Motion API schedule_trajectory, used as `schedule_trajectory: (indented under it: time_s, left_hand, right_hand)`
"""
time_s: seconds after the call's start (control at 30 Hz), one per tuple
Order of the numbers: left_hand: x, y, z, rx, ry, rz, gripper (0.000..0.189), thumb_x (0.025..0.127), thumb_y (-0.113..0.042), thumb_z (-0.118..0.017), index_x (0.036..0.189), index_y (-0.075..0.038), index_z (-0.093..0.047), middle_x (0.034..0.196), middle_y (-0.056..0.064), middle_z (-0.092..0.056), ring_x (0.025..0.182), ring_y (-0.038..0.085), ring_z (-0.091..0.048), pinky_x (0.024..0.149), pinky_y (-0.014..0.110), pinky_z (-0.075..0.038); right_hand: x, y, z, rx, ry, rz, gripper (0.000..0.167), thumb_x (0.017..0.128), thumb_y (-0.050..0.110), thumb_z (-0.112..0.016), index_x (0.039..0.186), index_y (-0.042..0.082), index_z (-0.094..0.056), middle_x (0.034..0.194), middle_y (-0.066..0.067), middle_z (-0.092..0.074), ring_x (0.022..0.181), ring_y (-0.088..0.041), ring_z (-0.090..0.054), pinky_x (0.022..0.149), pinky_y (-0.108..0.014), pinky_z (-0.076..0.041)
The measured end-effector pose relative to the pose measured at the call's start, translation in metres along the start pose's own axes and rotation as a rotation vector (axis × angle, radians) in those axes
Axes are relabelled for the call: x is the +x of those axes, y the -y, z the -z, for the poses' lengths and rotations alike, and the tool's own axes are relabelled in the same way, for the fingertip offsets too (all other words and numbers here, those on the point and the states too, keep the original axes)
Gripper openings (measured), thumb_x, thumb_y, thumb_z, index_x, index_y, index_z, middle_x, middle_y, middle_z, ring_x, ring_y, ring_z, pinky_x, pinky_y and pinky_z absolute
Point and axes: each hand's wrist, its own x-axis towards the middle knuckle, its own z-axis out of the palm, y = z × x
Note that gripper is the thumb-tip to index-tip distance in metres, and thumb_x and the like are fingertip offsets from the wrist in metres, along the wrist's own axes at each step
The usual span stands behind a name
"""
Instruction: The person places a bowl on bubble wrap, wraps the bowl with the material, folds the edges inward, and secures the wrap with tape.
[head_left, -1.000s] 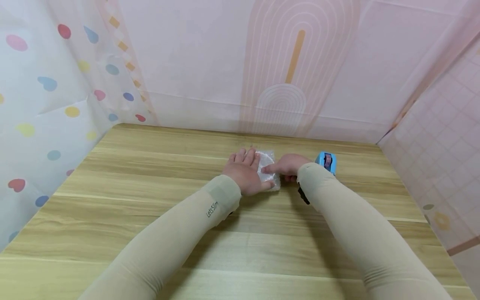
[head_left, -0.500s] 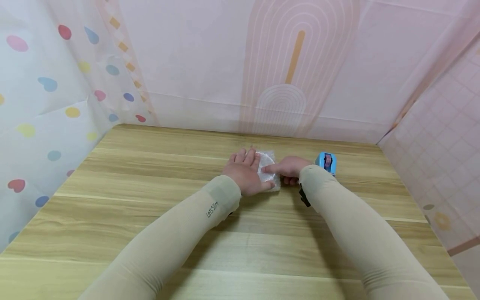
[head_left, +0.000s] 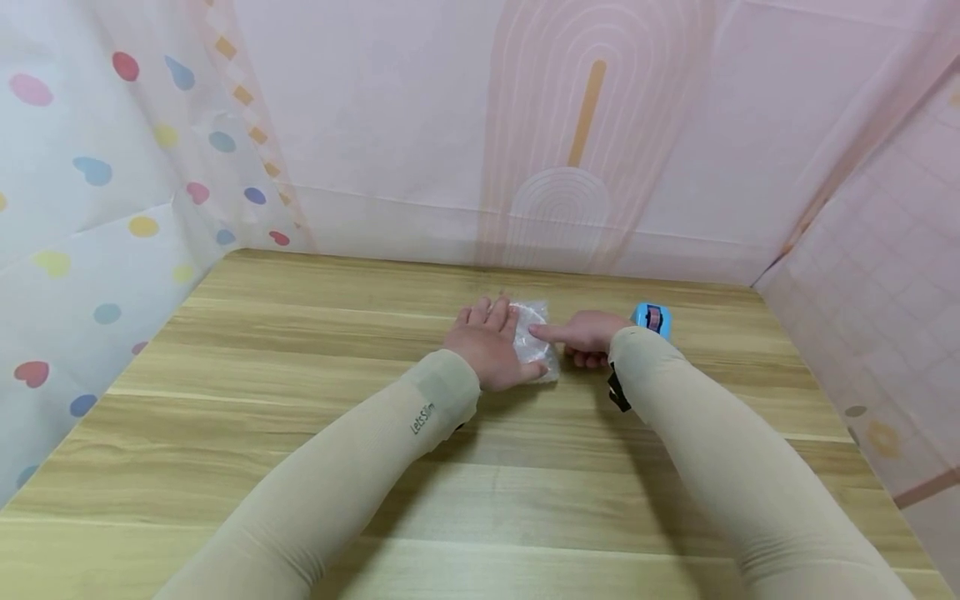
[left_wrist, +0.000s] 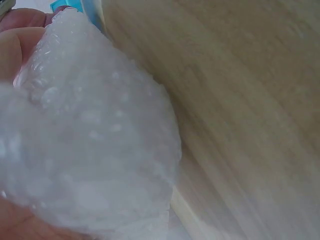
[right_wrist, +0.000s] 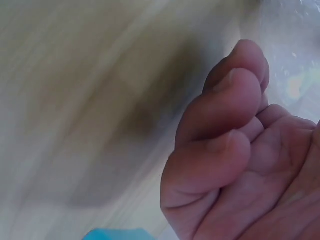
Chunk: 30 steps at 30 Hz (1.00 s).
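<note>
A bubble-wrap packet (head_left: 536, 335) lies on the wooden table between my hands, with a curved white line showing through it. My left hand (head_left: 483, 354) rests flat over its left part, fingers pointing away and thumb out along the near edge. From the right, my right hand (head_left: 588, 332) reaches in with the index finger straight, its tip at the packet's surface. Its other fingers (right_wrist: 220, 110) are curled loosely over the palm and hold nothing in the right wrist view. In the left wrist view the bubble wrap (left_wrist: 100, 135) bulges up close, hiding most of the left hand.
A light blue tape dispenser (head_left: 652, 320) stands just beyond my right wrist, partly hidden by the sleeve. The wooden table (head_left: 360, 325) backs onto a pink patterned sheet (head_left: 390, 125), and other printed sheets hang at left and right.
The right hand has shifted slightly to the right, its index fingertip sliding a short way over the packet. The left hand stays in place on the bubble wrap.
</note>
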Motion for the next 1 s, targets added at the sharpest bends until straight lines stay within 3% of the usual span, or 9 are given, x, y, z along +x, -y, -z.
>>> schedule_trajectory:
  time_s: [0.57,0.9,1.0]
  left_hand:
    - [0.002,0.007,-0.001,-0.011,0.002,0.006,0.11,0.096,-0.085,-0.033,0.17,-0.007,-0.008,0.179,0.012,0.001,0.165,0.036,-0.004,0.134,0.054,-0.011]
    - [0.007,0.017,-0.005,-0.04,-0.003,-0.001,0.11,0.095,-0.084,-0.036,0.17,-0.008,-0.008,0.179,0.012,0.001,0.166,0.036,-0.002,0.134,0.053,-0.01]
    - [0.007,0.019,-0.006,-0.044,-0.015,-0.006,0.109,0.095,-0.083,-0.037,0.17,-0.008,-0.01,0.179,0.012,-0.001,0.166,0.036,-0.002,0.134,0.052,-0.01]
  right_hand:
    - [-0.005,-0.013,0.011,-0.077,-0.032,-0.004,0.077,0.09,0.086,-0.05,0.063,0.015,-0.053,0.059,0.002,-0.051,0.058,-0.013,-0.046,0.054,-0.026,-0.039]
    - [-0.003,-0.014,0.006,-0.173,-0.132,0.027,0.073,0.102,0.072,-0.046,0.056,0.016,-0.048,0.053,0.003,-0.045,0.05,-0.012,-0.04,0.05,-0.028,-0.04]
    - [-0.005,-0.014,0.005,-0.194,-0.196,0.036,0.071,0.104,0.069,-0.044,0.071,0.009,-0.062,0.069,-0.003,-0.059,0.057,-0.016,-0.05,0.061,-0.032,-0.048]
